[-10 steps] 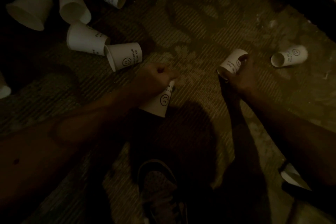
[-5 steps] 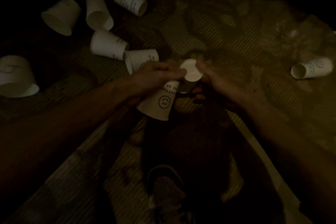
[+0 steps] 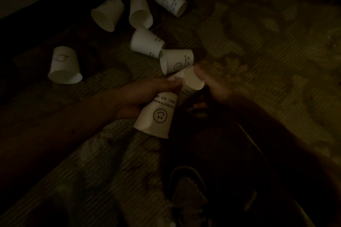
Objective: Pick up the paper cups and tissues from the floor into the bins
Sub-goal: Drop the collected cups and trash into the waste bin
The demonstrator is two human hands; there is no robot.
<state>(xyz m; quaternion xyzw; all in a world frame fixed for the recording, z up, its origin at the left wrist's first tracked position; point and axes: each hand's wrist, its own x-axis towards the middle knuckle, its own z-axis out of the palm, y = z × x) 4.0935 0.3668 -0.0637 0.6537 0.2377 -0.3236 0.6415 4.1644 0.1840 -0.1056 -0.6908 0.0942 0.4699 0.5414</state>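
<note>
At frame centre the left hand (image 3: 147,94) has its grip closed round an inverted smiley cup (image 3: 158,116). The blurred right hand (image 3: 217,90) pinches a second cup (image 3: 191,81) against its base. Loose cups (image 3: 145,42) lie upper left.

white smiley-printed cups (image 3: 156,114), patterned carpet (image 3: 258,61)
</note>
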